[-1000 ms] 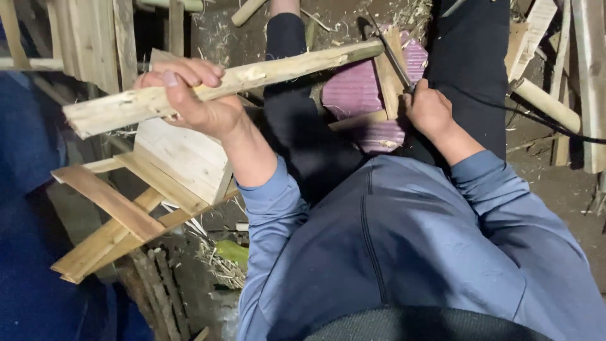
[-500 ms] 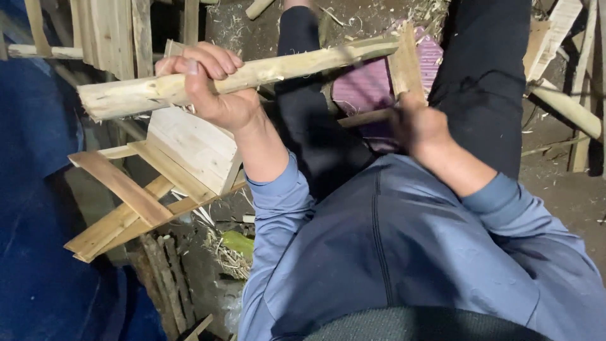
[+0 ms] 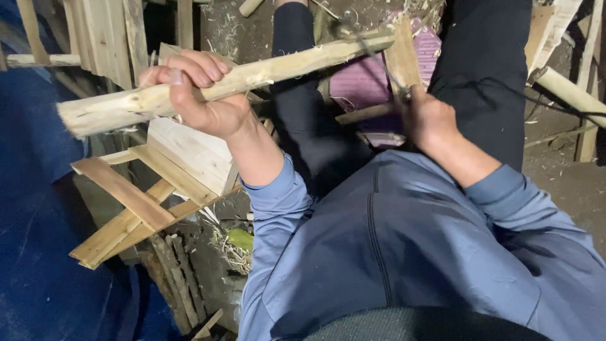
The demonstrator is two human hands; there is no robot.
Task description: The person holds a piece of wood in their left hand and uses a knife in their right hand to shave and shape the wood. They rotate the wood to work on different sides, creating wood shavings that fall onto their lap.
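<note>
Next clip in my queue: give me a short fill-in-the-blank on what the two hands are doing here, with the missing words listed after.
1. The left hand is closed around a long peeled wooden ____.
2. The right hand grips a flat piece of ____ standing against the far end of the pole.
3. Below the left hand lies a rough frame made of wooden ____.
4. Both forearms wear ____ sleeves.

Missing words: pole; wood; slats; blue

place: likely woodworking shed | signs: wooden slats (image 3: pixel 136 189), shavings (image 3: pixel 227 249), dirt floor (image 3: pixel 562 183)
</note>
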